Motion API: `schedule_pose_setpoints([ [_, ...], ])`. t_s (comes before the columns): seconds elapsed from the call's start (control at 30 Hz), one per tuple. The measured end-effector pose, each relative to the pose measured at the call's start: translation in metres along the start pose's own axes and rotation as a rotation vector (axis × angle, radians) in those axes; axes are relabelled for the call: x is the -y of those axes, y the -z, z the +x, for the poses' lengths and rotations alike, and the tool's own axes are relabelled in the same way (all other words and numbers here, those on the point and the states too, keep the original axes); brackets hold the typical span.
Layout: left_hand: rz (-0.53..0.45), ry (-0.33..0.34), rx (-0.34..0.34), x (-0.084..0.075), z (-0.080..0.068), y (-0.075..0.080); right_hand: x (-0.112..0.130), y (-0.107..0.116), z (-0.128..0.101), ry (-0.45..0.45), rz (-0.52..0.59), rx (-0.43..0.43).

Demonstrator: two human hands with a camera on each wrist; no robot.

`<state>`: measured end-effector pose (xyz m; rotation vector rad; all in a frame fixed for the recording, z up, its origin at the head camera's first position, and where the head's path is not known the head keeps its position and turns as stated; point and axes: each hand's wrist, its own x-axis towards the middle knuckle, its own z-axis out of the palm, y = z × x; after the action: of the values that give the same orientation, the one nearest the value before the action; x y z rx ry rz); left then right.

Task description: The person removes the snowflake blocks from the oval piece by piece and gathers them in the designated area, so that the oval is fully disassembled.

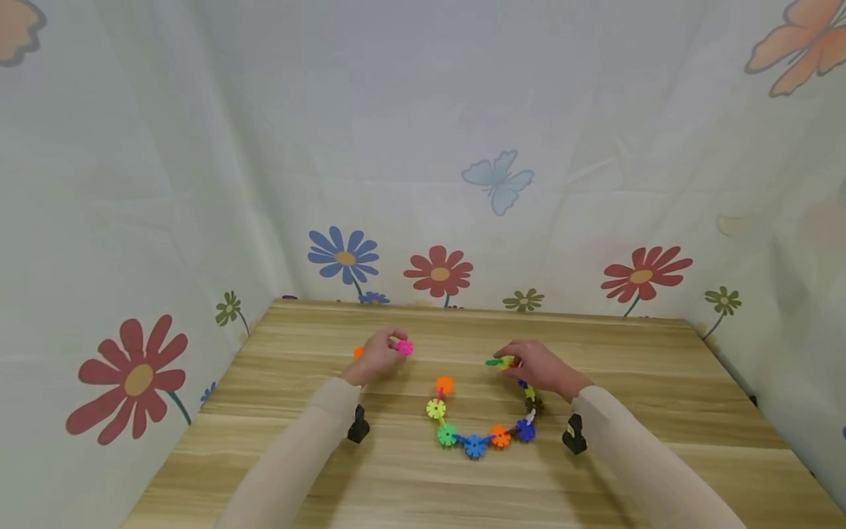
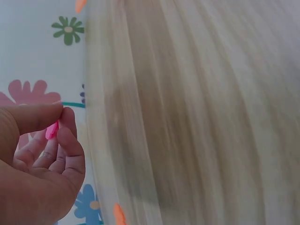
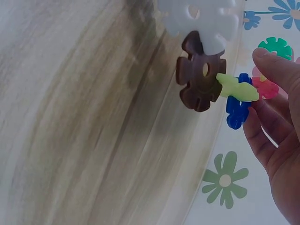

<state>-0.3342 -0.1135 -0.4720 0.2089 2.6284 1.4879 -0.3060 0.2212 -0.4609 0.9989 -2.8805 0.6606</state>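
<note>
My left hand [image 1: 382, 355] pinches a pink notched snowflake disc [image 1: 405, 347] between thumb and fingers, above the back left of the table. In the left wrist view only a sliver of that disc [image 2: 52, 131] shows. A curved chain of linked snowflake discs [image 1: 474, 446] lies on the table between the hands. At its right end my right hand [image 1: 540, 364] grips the chain; a green disc [image 1: 493, 362] sticks out past the fingertips. The right wrist view shows a brown disc [image 3: 202, 72], a yellow-green disc [image 3: 237, 88] and a blue disc [image 3: 238, 112] linked beside the fingers. An orange disc [image 1: 445, 385] forms the chain's left end.
Just left of the left hand, partly hidden by it, is a loose orange disc [image 1: 359, 353]. Under each sleeve hangs a black wrist device [image 1: 358, 425]. The wood-grain table [image 1: 277, 470] ends at a flower-printed curtain [image 1: 396, 184] at the back and sides.
</note>
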Motion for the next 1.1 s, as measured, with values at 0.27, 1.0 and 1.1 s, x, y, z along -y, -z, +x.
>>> schedule_pose_setpoints([
  [0.27, 0.167, -0.015, -0.017, 0.017, 0.001, 0.012, -0.002, 0.000, -0.001, -0.007, 0.005, 0.003],
  [1.0, 0.406, -0.004, -0.036, 0.024, 0.010, 0.008, 0.003, 0.000, -0.001, -0.006, 0.008, -0.005],
  [1.1, 0.403, 0.009, -0.048, 0.023, 0.010, 0.007, 0.003, 0.000, -0.001, -0.003, 0.004, -0.005],
])
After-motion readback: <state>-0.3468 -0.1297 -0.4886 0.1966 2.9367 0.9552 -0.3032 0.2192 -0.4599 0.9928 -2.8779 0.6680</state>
